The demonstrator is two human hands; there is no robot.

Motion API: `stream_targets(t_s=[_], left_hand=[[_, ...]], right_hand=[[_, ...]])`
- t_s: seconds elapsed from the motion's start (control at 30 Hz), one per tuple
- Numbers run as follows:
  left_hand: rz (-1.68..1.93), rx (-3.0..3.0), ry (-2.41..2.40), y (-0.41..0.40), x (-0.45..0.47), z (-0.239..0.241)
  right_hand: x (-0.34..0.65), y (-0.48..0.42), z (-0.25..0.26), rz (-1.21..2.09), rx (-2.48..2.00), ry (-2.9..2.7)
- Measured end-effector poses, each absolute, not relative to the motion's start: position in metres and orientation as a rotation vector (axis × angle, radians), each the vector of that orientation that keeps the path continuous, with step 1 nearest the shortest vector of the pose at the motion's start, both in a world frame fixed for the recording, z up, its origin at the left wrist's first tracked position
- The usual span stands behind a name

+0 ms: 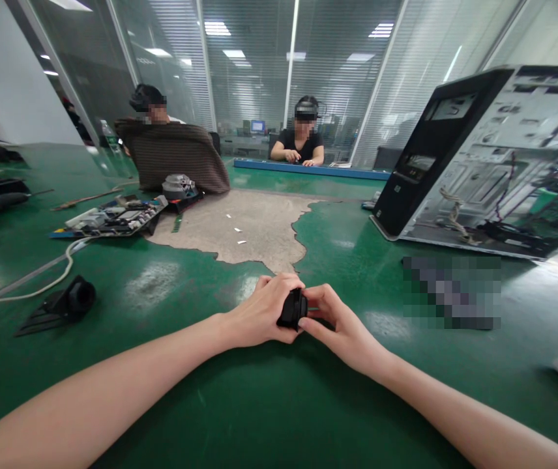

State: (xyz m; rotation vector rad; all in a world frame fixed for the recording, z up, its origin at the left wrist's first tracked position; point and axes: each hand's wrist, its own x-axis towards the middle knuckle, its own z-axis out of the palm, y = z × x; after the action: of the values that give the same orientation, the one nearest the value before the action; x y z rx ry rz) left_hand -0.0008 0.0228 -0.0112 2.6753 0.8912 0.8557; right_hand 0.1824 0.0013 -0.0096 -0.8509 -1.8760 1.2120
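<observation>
A small black plastic part [293,311] is between my two hands, low over the green tabletop near the middle of the view. My left hand [262,311] wraps round it from the left, fingers over its top and thumb below. From the right, my right hand [340,322] pinches its edge with the thumb and fingertips. Much of the part lies hidden behind my fingers, so its exact kind does not show. A black bracket-like piece with a round, hollow end [71,303] rests on the table, well left of my hands.
An opened computer case [435,156] stands at right, near a blurred-out dark item [450,293]. At left lie a circuit board [113,218], a CPU cooler [180,190] and a pale cable [66,270]. Beyond a worn tabletop patch [259,225], two people sit across the table.
</observation>
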Motion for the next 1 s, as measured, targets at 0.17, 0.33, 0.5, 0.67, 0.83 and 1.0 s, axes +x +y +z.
stream_targets(t_s=[0.17,0.33,0.5,0.67,0.83,1.0], left_hand=[[0.845,2.654,0.886,0.02,-0.004,-0.009],[0.839,2.626,0.907,0.019,-0.005,-0.008],[0.788,2.629,0.914,0.019,-0.005,-0.008],[0.806,2.652,0.9,0.018,-0.007,-0.01],[0.833,2.663,0.889,0.018,-0.009,-0.013],[0.813,2.649,0.912,0.019,-0.009,-0.013]], right_hand=[[0.181,0.0,-0.009,1.249,-0.844,-1.858],[0.176,0.0,-0.006,1.318,-0.887,-1.778],[0.175,-0.002,-0.005,1.259,-0.894,-1.842],[0.176,-0.005,-0.008,1.136,-0.843,-1.913],[0.173,-0.002,-0.01,1.232,-0.868,-1.818],[0.172,-0.001,-0.01,1.247,-0.923,-1.816]])
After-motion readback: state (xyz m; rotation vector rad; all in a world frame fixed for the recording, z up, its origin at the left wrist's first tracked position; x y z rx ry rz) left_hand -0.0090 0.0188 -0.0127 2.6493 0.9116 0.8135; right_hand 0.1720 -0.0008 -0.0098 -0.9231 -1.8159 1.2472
